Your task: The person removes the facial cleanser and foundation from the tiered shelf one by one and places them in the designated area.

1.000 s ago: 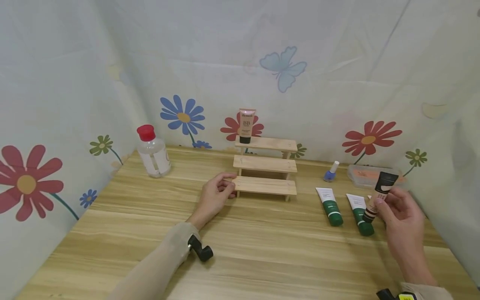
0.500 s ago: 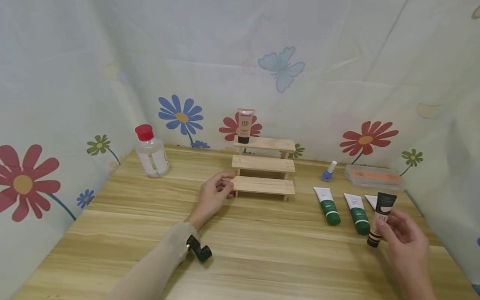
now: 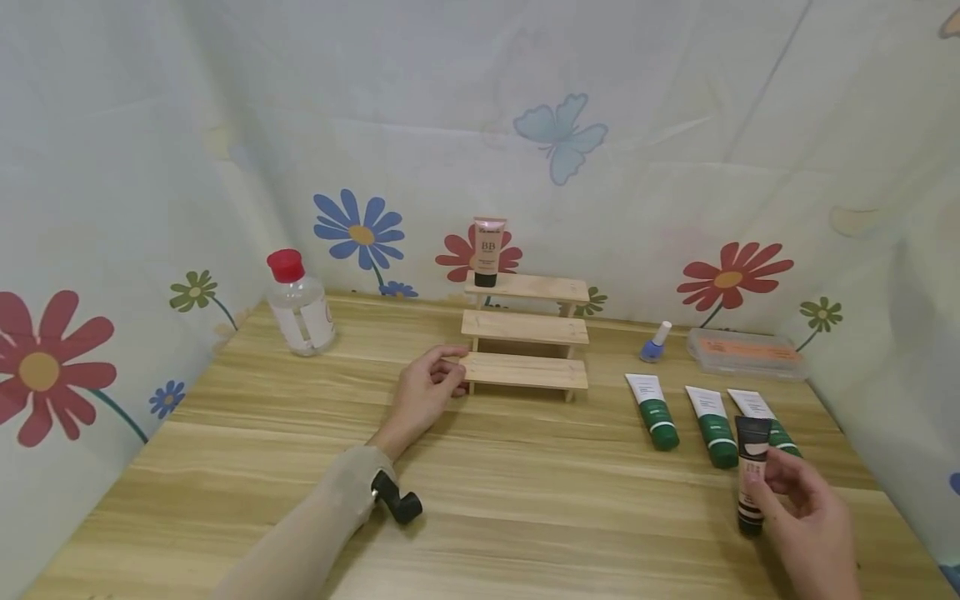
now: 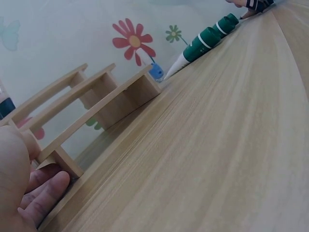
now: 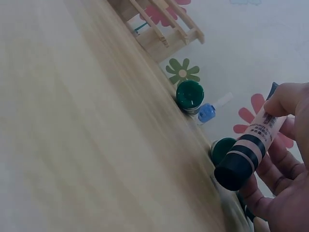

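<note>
A three-step wooden display rack [image 3: 525, 371] stands at the middle back. My left hand [image 3: 423, 392] grips the left end of its lowest step; in the left wrist view the fingers [image 4: 46, 195] curl in beside the rack's leg. A pinkish BB cream tube [image 3: 487, 250] stands cap down on the top step, at its left. At the right, my right hand [image 3: 810, 504] pinches a beige and black cosmetic tube [image 3: 752, 475] between thumb and fingers. That tube is upright with its black cap [image 5: 234, 171] downward, close over the table.
Three white and green tubes [image 3: 654, 412] lie in a row right of the rack, the rightmost [image 3: 753, 404] partly behind the held tube. Blue nail polish [image 3: 654, 343] and a clear plastic case [image 3: 742, 354] sit behind them. A red-capped bottle [image 3: 302, 312] stands at left.
My right hand has brought the beige and black tube nearer the front edge and lower, from tilted to upright, uncovering the rightmost green tube. My left hand stays at the rack.
</note>
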`<state>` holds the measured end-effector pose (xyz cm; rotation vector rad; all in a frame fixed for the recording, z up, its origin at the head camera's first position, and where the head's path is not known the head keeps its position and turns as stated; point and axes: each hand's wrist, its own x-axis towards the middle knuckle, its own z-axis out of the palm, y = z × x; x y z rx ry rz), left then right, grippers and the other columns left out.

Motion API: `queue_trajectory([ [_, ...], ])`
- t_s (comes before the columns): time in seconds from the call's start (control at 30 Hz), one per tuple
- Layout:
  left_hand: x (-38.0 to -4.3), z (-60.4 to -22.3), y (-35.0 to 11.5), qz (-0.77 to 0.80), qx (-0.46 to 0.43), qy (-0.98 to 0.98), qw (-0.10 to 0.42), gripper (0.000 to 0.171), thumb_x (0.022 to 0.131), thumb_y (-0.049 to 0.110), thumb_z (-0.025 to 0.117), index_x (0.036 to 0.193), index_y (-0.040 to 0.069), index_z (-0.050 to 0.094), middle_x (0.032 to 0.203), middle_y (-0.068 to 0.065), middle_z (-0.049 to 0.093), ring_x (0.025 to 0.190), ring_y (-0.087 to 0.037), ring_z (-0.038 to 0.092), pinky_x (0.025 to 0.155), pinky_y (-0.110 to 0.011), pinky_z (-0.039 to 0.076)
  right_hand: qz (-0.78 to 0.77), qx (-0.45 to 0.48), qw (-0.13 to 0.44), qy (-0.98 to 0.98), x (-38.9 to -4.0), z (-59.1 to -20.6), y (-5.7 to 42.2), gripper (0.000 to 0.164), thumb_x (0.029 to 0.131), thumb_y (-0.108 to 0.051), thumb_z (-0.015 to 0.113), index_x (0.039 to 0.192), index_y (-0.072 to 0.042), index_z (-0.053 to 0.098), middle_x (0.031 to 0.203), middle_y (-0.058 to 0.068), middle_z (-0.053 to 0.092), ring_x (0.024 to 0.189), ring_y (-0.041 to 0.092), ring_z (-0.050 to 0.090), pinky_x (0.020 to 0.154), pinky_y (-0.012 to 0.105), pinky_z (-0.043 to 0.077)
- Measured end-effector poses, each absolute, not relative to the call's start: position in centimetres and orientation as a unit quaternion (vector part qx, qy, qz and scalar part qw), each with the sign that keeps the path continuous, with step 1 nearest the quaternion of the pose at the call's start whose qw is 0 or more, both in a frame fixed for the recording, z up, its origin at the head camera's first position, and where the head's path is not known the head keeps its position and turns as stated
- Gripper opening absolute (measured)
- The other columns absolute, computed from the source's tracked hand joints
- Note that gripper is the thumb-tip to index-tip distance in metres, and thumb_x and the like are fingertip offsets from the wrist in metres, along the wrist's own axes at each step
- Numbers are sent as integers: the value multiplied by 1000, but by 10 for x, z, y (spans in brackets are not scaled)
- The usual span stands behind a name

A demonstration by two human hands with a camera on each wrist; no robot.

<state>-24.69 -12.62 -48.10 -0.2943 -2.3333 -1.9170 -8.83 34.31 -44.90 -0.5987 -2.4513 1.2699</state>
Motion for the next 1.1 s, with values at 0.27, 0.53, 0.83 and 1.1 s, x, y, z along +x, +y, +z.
queue_trajectory([
  [0.27,-247,-483,-126,-630,-101,-768,54,27,113,11,67,139,12,74,109,-15,76,96,-29,78,83,-32,72,418,-198,125,-878,-77,-455,345,54,109,-27,76,150,5,61,111,4,67,90,-7,57,70,3,53],
  [0.53,-247,-482,-126,-632,-102,-767,53,28,113,11,67,140,12,74,109,-16,77,97,-31,79,84,-33,72,403,-221,95,-883,-73,-457,343,53,109,-27,75,150,4,62,120,16,66,85,-6,56,65,8,55],
  [0.83,-248,-483,-126,-631,-104,-766,56,28,113,11,67,140,10,73,108,-16,77,96,-30,79,83,-32,72,374,-239,82,-893,-68,-459,341,50,107,-21,75,150,0,62,121,18,67,80,4,58,59,17,52],
  [1.1,-249,-483,-125,-631,-102,-767,59,28,112,10,68,140,10,74,108,-16,77,95,-28,79,82,-31,72,360,-215,62,-906,-68,-460,343,55,107,-23,74,155,-2,59,123,19,68,78,6,61,59,19,54],
])
